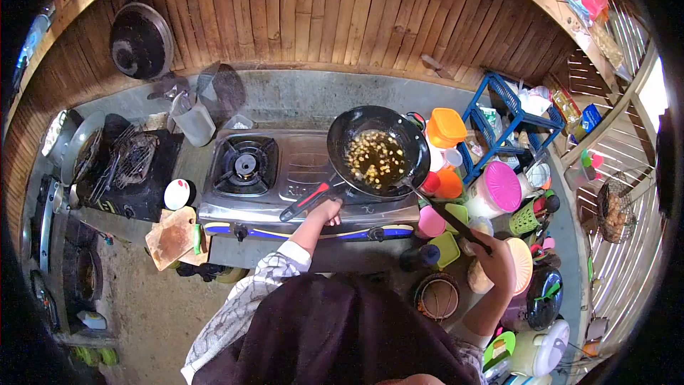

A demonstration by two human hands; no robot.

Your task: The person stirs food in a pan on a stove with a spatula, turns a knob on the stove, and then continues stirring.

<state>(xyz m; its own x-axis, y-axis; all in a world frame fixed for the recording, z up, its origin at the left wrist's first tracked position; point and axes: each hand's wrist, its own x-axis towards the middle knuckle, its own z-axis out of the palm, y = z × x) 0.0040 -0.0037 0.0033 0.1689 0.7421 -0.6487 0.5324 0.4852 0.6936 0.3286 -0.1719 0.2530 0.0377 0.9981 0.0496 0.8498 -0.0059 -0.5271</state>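
Observation:
A black wok (342, 125) sits on the right side of the stove, with small yellowish pieces (374, 157) in bubbling oil inside it. Its red and black handle (306, 201) points to the lower left. My left hand (328, 212) rests at the stove's front edge, just right of that handle; its fingers are loosely bent and seem to hold nothing. My right hand (496, 262) is closed around the long dark handle of a spatula (456, 222), whose metal end reaches the wok's right rim. The spatula's blade is not clearly visible.
The two-burner stove (299, 146) has an unused left burner (245, 164). Left of it are a cutting board (171, 237) with a green-handled knife (197, 239) and a white bowl (177, 194). Plastic containers (447, 128) and a blue rack (509, 96) crowd the right side.

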